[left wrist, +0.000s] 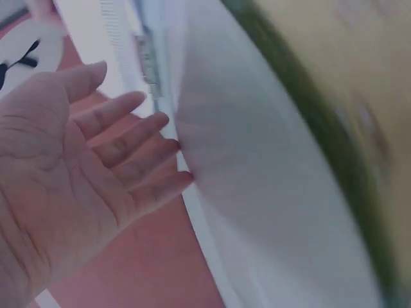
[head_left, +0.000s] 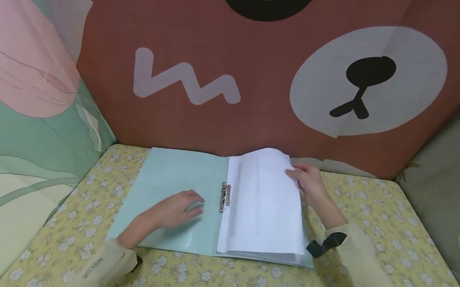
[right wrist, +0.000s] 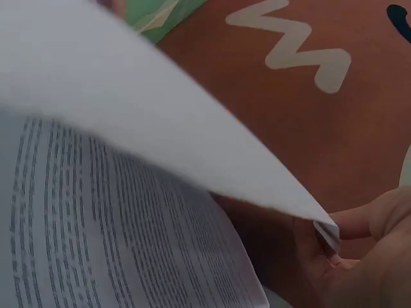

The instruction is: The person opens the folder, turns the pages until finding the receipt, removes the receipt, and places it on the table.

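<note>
A light green folder [head_left: 170,170] lies spread on the table, with a metal clip [head_left: 223,196] at its spine. White paper sheets [head_left: 266,201] lie on its right half, the top one bowed upward. My right hand [head_left: 312,182] pinches the upper right corner of the raised sheet [right wrist: 212,147] between thumb and fingers. Below it, in the right wrist view, a page of printed text [right wrist: 128,224] shows. Over the folder's left half hovers my left hand [head_left: 176,209], fingers spread and holding nothing; the left wrist view shows its palm [left wrist: 58,167].
A yellow flowered cloth [head_left: 181,273] covers the table. Behind it hangs a brown curtain [head_left: 182,125] with a bear print, close to the folder's far edge. A green and pink fabric [head_left: 20,143] hangs at the left.
</note>
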A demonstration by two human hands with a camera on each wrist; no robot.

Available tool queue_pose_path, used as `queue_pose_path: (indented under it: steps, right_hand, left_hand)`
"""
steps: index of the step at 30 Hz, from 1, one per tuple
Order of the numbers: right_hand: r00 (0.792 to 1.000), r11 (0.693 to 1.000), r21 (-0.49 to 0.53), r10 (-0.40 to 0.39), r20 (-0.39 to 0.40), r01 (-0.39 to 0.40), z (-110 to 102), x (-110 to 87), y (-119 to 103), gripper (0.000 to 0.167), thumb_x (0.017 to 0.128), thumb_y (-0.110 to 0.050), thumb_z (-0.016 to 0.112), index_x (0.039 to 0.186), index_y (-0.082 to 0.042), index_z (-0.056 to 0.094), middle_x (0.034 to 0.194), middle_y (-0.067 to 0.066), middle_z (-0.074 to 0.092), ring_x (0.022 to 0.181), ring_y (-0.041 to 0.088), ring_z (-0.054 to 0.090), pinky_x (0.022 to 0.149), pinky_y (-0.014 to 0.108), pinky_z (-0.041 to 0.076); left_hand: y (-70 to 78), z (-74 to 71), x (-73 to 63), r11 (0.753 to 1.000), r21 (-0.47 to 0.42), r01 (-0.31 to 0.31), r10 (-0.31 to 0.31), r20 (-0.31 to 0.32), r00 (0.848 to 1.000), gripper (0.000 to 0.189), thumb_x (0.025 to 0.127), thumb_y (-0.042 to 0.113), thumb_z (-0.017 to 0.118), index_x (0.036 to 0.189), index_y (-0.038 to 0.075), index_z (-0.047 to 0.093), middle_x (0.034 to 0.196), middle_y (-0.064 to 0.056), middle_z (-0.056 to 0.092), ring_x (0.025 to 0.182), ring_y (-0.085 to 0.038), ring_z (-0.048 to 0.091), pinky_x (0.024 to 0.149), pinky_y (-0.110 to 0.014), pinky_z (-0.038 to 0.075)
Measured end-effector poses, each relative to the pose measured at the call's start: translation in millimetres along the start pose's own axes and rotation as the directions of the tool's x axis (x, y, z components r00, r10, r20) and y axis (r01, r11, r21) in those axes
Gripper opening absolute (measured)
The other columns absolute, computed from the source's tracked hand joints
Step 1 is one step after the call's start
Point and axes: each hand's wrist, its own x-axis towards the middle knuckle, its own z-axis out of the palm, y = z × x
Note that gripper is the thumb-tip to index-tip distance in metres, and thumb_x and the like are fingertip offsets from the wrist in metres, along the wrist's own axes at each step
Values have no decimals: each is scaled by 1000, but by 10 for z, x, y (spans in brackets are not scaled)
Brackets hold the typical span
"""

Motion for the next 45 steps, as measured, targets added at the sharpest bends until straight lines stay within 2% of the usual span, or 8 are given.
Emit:
queue_pose_path:
  steps: [4,8,15,23,26,33,39,45]
  right_hand:
    - [996,979,204,5,84,-22,29,-107,-72,59,104,-12,63,152,12,39,115,7,63,90,10,63,77,19,55]
    - [987,935,353,-27,160,-32,109,-212,-179,52,104,-6,61,148,13,41,104,-1,66,90,9,64,80,19,56]
    - [983,934,356,-42,178,-25,400,-288,-352,38,102,-7,65,136,9,56,108,4,69,93,12,70,87,25,59]
    - [981,922,385,-41,190,-36,770,-268,-457,35,101,-7,67,131,10,60,103,7,71,86,15,72,84,30,61]
    - [976,919,391,-41,213,-46,870,-269,-477,34,101,-6,66,130,11,60,102,8,71,85,15,72,86,32,60]
    - [961,912,409,-71,267,-46,1060,-294,-545,31,101,-3,65,128,12,61,101,9,71,84,14,73,84,30,61]
    - [951,892,448,-90,295,-55,1196,-295,-581,29,100,2,63,126,15,60,97,10,71,82,15,74,81,30,61]
    - [933,892,450,-125,336,-42,1274,-297,-569,25,100,5,63,122,16,61,93,12,74,82,17,75,82,34,62]
  left_hand:
    - [72,-17,12,986,-161,48,-60,-73,995,40,110,29,54,139,3,62,142,-14,60,135,-34,54,110,-52,45]
    - [195,-59,27,955,-296,18,-69,-161,985,46,109,35,54,143,4,59,144,-12,58,136,-34,53,108,-53,46]
    - [510,-184,73,871,-491,8,-129,-215,968,51,107,39,57,150,11,54,152,-10,53,135,-33,55,106,-52,49]
    - [750,-268,103,803,-595,31,-199,-220,955,55,106,38,61,151,8,51,147,-15,57,126,-33,64,95,-46,57]
    - [838,-313,86,819,-572,37,-201,-226,953,58,104,39,63,151,7,51,148,-15,57,126,-35,63,93,-46,58]
    - [1011,-381,19,907,-419,43,-175,-283,943,65,97,38,73,150,4,52,139,-14,64,118,-35,67,80,-40,61]
    - [1022,-360,2,970,-239,53,-135,-343,929,55,98,13,70,146,-6,53,123,-20,71,91,-24,70,67,-33,59]
    - [955,-352,-53,996,-70,63,-87,-415,906,42,93,-8,60,135,-14,58,98,-24,74,65,-16,63,52,-27,51]
